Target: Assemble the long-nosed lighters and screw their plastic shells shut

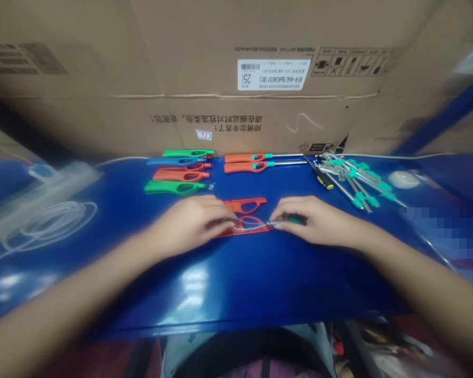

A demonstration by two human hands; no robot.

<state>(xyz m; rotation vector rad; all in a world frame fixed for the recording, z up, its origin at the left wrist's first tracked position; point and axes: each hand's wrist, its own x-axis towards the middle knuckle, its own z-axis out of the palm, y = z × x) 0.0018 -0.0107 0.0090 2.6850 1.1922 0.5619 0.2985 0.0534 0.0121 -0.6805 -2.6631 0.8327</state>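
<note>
Red casing halves [235, 206], saw lying between left grip [195, 220] and right grip [319, 218]; pinched thin wire [246, 229] with the former, at the halves' left end, a dark-green piece [295, 218] with the latter, at their right.

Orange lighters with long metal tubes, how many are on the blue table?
2: the rear lighter lies nearer the cardboard, and the front lighter lies alongside, nearer the camera. No others show.
</note>
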